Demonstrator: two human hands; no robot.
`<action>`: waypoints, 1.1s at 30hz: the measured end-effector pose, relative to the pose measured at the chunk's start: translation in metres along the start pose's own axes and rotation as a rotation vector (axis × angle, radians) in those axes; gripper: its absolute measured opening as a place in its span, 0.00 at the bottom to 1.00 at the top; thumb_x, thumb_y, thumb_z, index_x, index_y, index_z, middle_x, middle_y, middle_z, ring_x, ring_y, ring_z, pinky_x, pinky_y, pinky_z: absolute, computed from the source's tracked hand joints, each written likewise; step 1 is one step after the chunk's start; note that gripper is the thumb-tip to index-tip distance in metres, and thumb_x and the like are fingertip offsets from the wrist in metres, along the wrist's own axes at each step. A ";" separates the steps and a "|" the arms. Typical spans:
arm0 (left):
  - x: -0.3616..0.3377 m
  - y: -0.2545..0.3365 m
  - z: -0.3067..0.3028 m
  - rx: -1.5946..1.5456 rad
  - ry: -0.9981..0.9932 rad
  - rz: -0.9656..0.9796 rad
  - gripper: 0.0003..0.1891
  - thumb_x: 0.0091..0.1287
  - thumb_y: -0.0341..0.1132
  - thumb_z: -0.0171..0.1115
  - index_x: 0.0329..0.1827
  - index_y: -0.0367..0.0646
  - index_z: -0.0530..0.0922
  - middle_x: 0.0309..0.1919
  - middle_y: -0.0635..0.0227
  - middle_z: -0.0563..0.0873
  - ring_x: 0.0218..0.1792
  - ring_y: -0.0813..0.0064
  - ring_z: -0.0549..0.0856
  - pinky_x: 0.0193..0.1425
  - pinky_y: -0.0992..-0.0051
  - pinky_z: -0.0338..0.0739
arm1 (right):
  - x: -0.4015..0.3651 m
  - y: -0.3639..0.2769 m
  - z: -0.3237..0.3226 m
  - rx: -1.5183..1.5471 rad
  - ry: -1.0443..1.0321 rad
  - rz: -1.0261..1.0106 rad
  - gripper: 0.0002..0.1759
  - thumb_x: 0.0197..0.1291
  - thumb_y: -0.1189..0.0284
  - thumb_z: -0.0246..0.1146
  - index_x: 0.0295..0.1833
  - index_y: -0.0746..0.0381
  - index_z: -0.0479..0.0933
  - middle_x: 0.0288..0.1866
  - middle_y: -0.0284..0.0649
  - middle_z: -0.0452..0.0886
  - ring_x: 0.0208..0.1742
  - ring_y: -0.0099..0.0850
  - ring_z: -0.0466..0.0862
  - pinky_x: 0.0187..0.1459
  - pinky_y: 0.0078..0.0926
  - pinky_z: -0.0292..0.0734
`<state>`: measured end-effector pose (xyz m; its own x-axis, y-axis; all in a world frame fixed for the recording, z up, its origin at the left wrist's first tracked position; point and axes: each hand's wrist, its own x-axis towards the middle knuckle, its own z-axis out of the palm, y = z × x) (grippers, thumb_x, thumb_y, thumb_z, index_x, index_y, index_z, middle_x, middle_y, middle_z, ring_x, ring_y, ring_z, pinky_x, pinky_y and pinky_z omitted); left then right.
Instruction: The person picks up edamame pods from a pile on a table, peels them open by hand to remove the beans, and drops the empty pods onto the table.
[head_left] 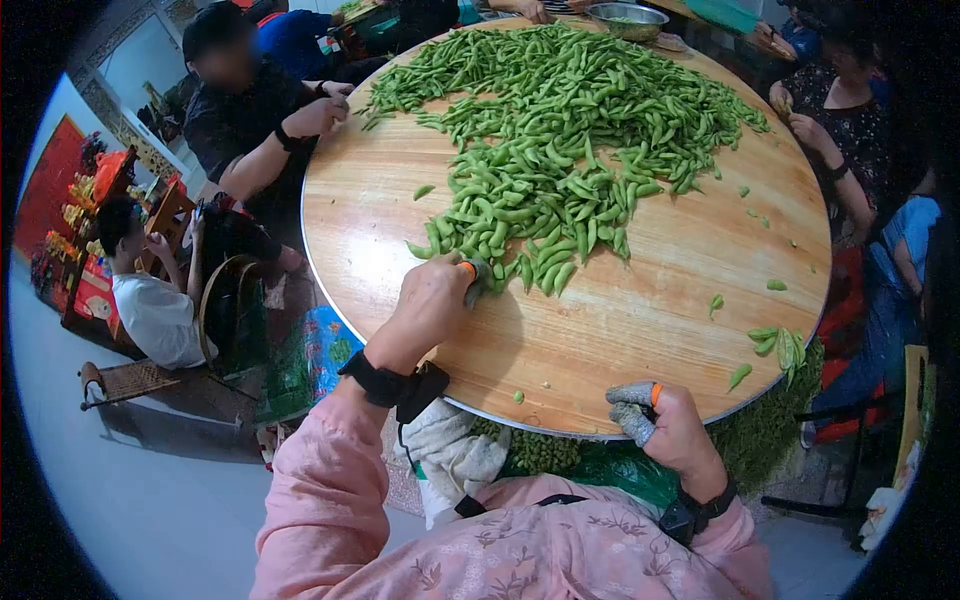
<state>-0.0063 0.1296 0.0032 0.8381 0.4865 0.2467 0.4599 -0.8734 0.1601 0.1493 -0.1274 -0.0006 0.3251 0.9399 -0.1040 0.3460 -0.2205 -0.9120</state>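
Observation:
A large pile of green bean pods (560, 120) covers the far and middle part of the round wooden table (620, 320). My left hand (435, 295) reaches to the near left edge of the pile, its fingertips beside the lowest pods. Its fingers are curled and wrapped with grey and orange covers; what they hold, if anything, is hidden. My right hand (665, 420) is at the table's near edge, with grey covered fingertips pressed together. Whatever lies between those fingers is too small to make out. A few pods (785, 347) lie near the right edge.
A metal bowl (628, 20) stands at the far edge. People sit around the table, one at the left with hands on the rim and another at the right. Another person sits in a chair at far left. Below the near edge are green bags and a heap of greenery (765, 435).

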 end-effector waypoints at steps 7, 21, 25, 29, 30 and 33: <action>-0.017 0.007 -0.019 -0.350 -0.172 -0.091 0.08 0.50 0.25 0.56 0.34 0.35 0.76 0.27 0.50 0.78 0.31 0.58 0.80 0.33 0.72 0.72 | -0.002 0.006 0.000 0.050 0.046 -0.014 0.10 0.46 0.78 0.59 0.37 0.68 0.75 0.33 0.45 0.78 0.33 0.29 0.78 0.36 0.21 0.72; -0.014 0.030 0.007 -0.132 -0.183 -0.034 0.07 0.47 0.31 0.57 0.25 0.37 0.73 0.23 0.52 0.75 0.27 0.53 0.76 0.30 0.65 0.70 | -0.002 0.009 0.004 0.083 0.077 0.037 0.10 0.46 0.78 0.59 0.37 0.68 0.75 0.32 0.43 0.79 0.34 0.27 0.78 0.36 0.20 0.72; -0.024 0.042 0.012 -0.091 -0.136 0.065 0.05 0.44 0.29 0.55 0.23 0.37 0.71 0.23 0.54 0.75 0.26 0.55 0.76 0.29 0.65 0.71 | -0.003 0.006 0.003 0.067 0.090 -0.008 0.10 0.46 0.78 0.60 0.38 0.68 0.75 0.32 0.43 0.79 0.34 0.27 0.78 0.37 0.21 0.72; -0.046 0.068 0.004 -0.193 -0.126 0.133 0.07 0.39 0.28 0.56 0.21 0.37 0.69 0.24 0.57 0.74 0.26 0.55 0.76 0.29 0.65 0.72 | -0.003 0.003 0.003 0.081 0.076 0.028 0.11 0.46 0.78 0.60 0.38 0.68 0.74 0.32 0.42 0.79 0.34 0.27 0.78 0.37 0.21 0.72; -0.052 0.072 0.003 -0.238 -0.148 0.165 0.09 0.37 0.29 0.58 0.21 0.37 0.69 0.25 0.56 0.74 0.27 0.55 0.76 0.29 0.65 0.72 | -0.003 0.003 0.003 0.085 0.071 0.043 0.11 0.46 0.78 0.60 0.38 0.68 0.74 0.33 0.42 0.79 0.34 0.27 0.78 0.37 0.21 0.72; -0.066 0.074 -0.003 -0.375 -0.157 0.140 0.11 0.40 0.28 0.60 0.28 0.35 0.73 0.27 0.56 0.75 0.28 0.55 0.76 0.31 0.67 0.72 | -0.004 0.003 0.001 0.066 0.053 0.038 0.10 0.46 0.79 0.60 0.37 0.68 0.75 0.32 0.42 0.79 0.34 0.26 0.78 0.37 0.21 0.72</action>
<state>-0.0285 0.0333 0.0020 0.9325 0.3297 0.1473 0.2244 -0.8488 0.4787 0.1478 -0.1312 -0.0035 0.3838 0.9157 -0.1195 0.2740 -0.2365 -0.9322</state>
